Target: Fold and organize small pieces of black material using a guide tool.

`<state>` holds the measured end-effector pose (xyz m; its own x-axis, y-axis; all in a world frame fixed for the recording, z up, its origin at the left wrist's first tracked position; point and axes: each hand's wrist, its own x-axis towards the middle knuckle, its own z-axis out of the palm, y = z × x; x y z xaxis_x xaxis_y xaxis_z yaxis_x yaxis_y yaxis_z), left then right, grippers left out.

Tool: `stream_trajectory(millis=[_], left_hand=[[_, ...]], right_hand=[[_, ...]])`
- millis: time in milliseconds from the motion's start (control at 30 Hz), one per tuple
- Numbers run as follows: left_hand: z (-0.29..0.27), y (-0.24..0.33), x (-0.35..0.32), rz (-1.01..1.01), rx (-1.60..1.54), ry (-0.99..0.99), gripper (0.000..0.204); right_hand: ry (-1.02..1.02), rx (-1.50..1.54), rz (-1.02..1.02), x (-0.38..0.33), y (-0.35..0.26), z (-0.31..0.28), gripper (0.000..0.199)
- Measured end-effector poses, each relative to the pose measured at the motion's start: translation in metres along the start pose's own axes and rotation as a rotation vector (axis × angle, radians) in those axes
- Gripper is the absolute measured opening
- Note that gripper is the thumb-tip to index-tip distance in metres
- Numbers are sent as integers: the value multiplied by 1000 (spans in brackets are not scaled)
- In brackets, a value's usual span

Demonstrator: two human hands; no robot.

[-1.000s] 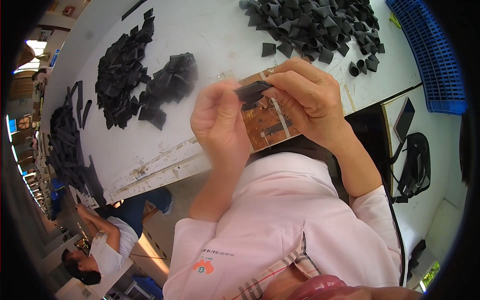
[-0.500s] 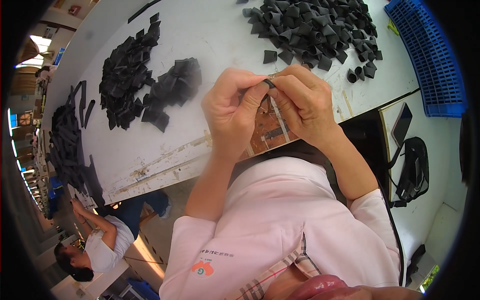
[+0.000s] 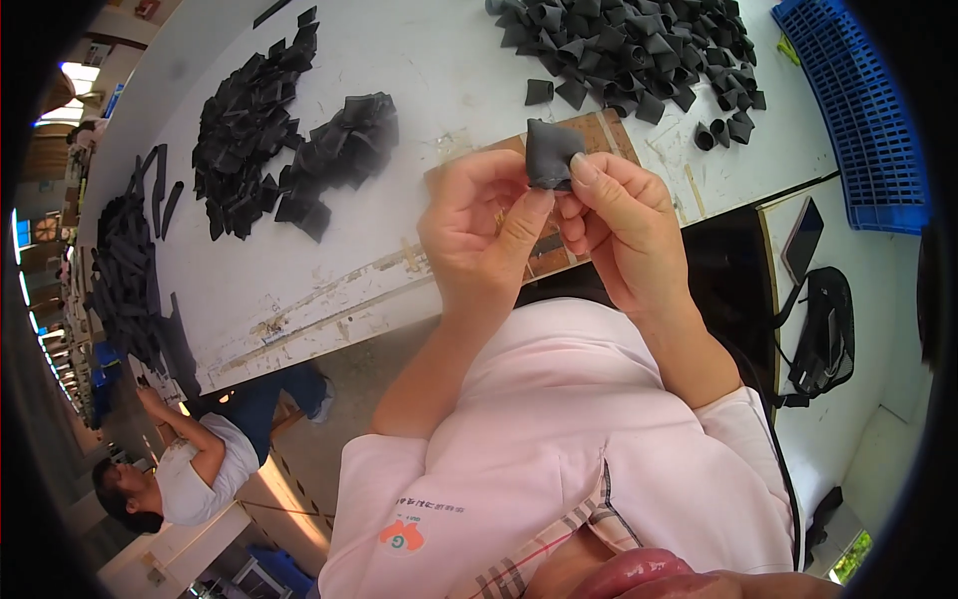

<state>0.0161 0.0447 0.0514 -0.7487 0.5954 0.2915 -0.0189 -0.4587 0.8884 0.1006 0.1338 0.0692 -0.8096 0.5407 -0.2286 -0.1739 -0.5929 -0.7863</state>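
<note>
Between my two hands is a small black square piece of soft sheet, like a short flattened sleeve (image 3: 555,150), standing upright. My left hand (image 3: 484,225) pinches its lower left edge between thumb and fingers. At its lower right corner, my right hand (image 3: 629,215) grips it with thumb and fingertips. Beneath the hands lies a brown board (image 3: 607,135) with worn strips on it. Beyond them, to the right, is a heap of similar black sleeves (image 3: 629,50), many of them opened into tube shapes.
Left on the white table (image 3: 369,240) are a pile of flat black pieces (image 3: 239,140), a smaller stack (image 3: 344,140) and long black strips (image 3: 130,280). A blue basket (image 3: 858,120) stands far right, near a phone (image 3: 801,238) and a black mesh pouch (image 3: 826,329). Another person (image 3: 195,469) sits lower left.
The black sleeve, mostly hidden by my fingers before, now stands up in view above them. Both hands have lowered slightly and turned, with the right thumb now on its face.
</note>
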Motion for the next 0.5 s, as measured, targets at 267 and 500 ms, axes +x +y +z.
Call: stream_trajectory(millis=[267,500], left_hand=[[-15,5,-3,-117,211,16,11],[-11,14,-9,-251,172,-39,7]], right_hand=[[57,-672,-408,-3,5,-9,24],[-80,-995,-831,-5,4,-10,16]])
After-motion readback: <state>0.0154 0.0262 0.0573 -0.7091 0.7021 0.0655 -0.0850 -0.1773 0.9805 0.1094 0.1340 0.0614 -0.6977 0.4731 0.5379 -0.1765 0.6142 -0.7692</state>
